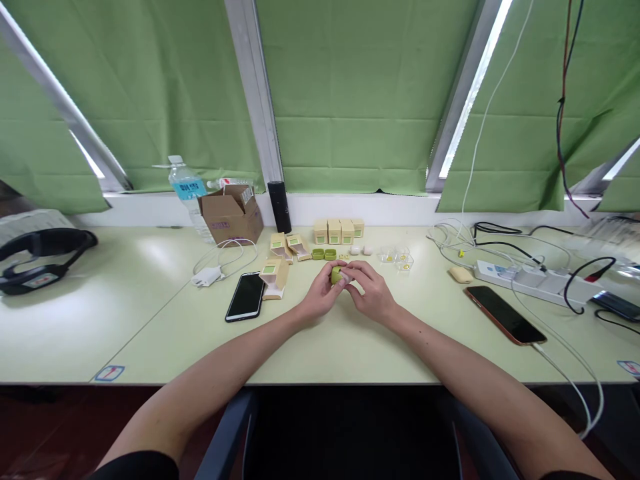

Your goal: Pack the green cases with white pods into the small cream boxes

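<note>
A small rounded green case (336, 274) is held up between my two hands, just above the table. My left hand (323, 291) has its fingers wrapped round the case from the left. From the other side, the fingers of my right hand (369, 291) press together at the case; a pale piece seems to show under them, too covered to make out. Beyond my hands lie small open green cases (324, 254), tiny yellowish pieces (344, 257), two whitish rounded cases (361, 251) and several clear plastic pieces (397, 256).
Small beige boxes (334, 231) stand in a row at the back. Opened boxes (274, 275) lie left of my hands, one beside a phone (245, 297). A brown carton (233, 215), bottle (186, 190) and black cylinder (279, 207) stand behind. At right are another phone (505, 315) and a power strip (537, 281) with cables.
</note>
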Tool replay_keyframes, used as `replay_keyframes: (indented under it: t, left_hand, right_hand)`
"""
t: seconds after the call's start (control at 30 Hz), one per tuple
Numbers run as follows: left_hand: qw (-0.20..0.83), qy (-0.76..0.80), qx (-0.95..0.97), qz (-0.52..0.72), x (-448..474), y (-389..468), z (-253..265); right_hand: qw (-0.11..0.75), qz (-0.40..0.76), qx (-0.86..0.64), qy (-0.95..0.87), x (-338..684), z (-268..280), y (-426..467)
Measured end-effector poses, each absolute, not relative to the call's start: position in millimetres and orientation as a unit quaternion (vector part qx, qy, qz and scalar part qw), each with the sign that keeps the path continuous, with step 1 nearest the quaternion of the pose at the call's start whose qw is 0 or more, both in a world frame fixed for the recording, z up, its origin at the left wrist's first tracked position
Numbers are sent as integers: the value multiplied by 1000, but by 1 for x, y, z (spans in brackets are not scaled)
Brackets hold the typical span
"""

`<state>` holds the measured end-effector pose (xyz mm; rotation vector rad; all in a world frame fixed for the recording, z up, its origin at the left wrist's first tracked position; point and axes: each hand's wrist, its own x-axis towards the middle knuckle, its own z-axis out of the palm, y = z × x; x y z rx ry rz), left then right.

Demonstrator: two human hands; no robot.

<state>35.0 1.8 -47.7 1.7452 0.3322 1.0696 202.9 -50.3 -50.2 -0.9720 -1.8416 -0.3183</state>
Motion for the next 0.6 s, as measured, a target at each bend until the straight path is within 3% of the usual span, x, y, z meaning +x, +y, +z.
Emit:
replay_keyframes:
  t: [0.37, 0.6]
  left_hand:
    - [458, 170, 743, 457, 36, 8, -47]
    - [486, 199, 724, 447, 39, 10, -47]
  right_hand:
    - [489, -127, -399, -766, 200, -49, -54]
    - [493, -154, -399, -758, 199, -51, -52]
